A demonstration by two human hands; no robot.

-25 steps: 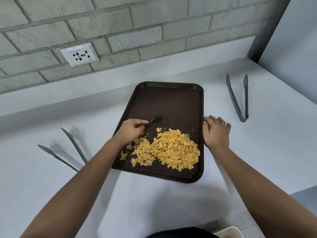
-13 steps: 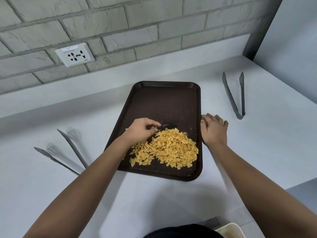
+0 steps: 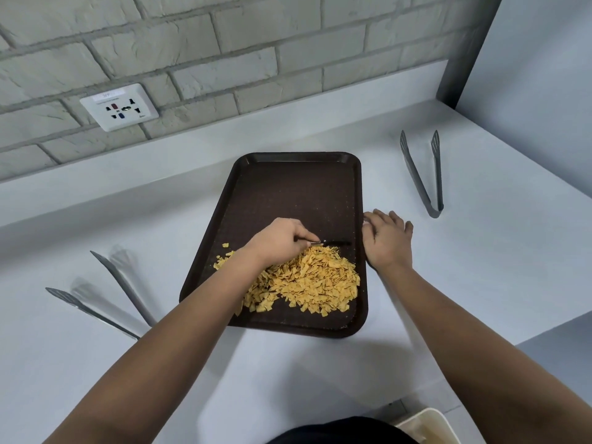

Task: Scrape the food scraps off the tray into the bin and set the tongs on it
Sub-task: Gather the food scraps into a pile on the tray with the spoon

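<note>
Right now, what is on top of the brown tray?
On the tray lies a heap of yellow food scraps at its near end. The left hand holds a dark utensil against the heap. The forearm covers some scraps at the left.

Two bare forearms, sleeveless to frame edge; left hand (image 3: 278, 241) and right hand (image 3: 387, 242) ungloved, ringless; dark garment (image 3: 339, 432) at torso.

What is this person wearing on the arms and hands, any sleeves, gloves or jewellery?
Nothing shows on them: both forearms are bare to the frame's edge, with no sleeves in view. The left hand and right hand have no gloves, and no rings, watch or bracelets are visible.
</note>
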